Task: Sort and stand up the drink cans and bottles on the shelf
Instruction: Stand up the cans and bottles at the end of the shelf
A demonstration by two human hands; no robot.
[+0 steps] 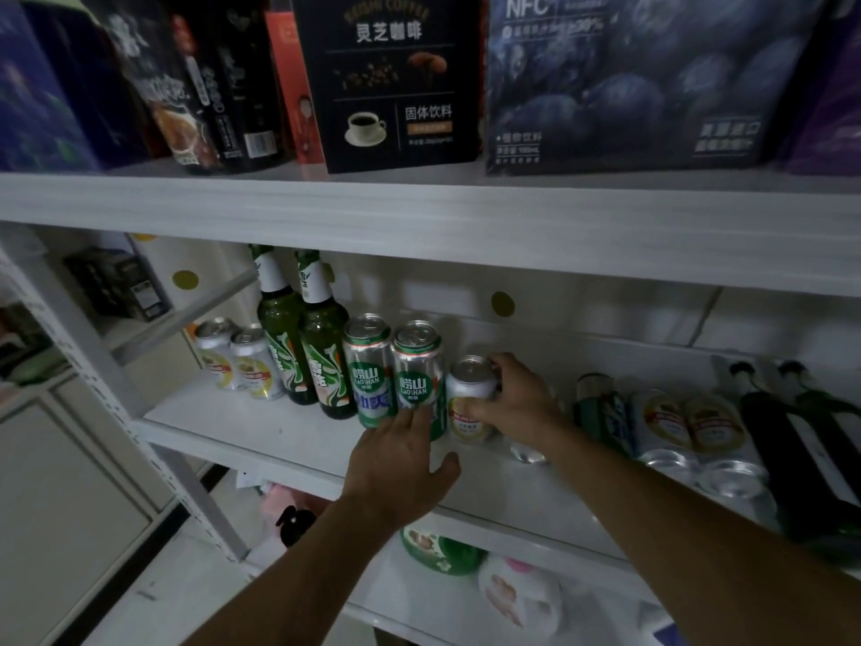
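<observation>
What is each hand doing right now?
Left hand: open, touching a tall green can.
Right hand: holding the short white can.

Dim, flat, cool indoor light; the upper shelf board (pixel 419 216) throws shadow beneath it. The small can (pixel 469 371) shows a faint glint on its lid. The boxes (pixel 643 76) above look soft, and wide-angle distortion bends the edges

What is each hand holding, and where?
The right hand grips the short white can round its upper side, below the rim. The left hand holds nothing; its straight fingers touch a tall green can low down.
</observation>
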